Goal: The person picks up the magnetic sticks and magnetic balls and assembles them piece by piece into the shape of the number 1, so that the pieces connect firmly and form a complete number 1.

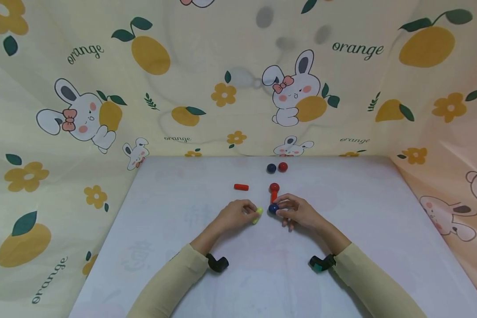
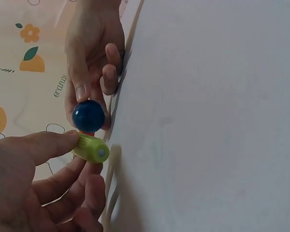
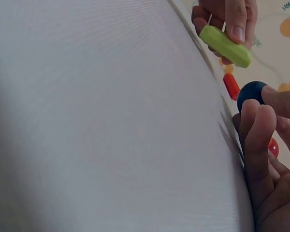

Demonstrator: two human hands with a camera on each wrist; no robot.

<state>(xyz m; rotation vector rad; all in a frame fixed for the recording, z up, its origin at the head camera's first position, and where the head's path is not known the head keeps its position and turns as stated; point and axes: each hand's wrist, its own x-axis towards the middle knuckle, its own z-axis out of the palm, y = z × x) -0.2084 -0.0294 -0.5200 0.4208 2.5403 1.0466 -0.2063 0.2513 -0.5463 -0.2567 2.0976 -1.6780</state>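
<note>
My left hand (image 1: pixel 236 215) pinches a short yellow-green rod (image 2: pixel 92 148) between thumb and fingers; a pale round spot shows on its end in the left wrist view. Just to the right, my right hand (image 1: pixel 300 212) holds a dark blue ball (image 1: pixel 273 208) with thumb and fingertips. From that ball a red rod (image 1: pixel 274 195) runs away from me to a red ball (image 1: pixel 274 187), the three in one line. A small gap separates the yellow-green rod from the blue ball in the head view. The right hand's lower fingers curl loosely below the ball.
Beyond the hands, a loose red rod (image 1: pixel 241 187) lies on the white table (image 1: pixel 175 274). A second blue ball (image 1: pixel 271 168) and a second red ball (image 1: pixel 283 167) sit side by side near the back edge. A printed cloth (image 1: pixel 206 57) hangs behind the table and along its sides.
</note>
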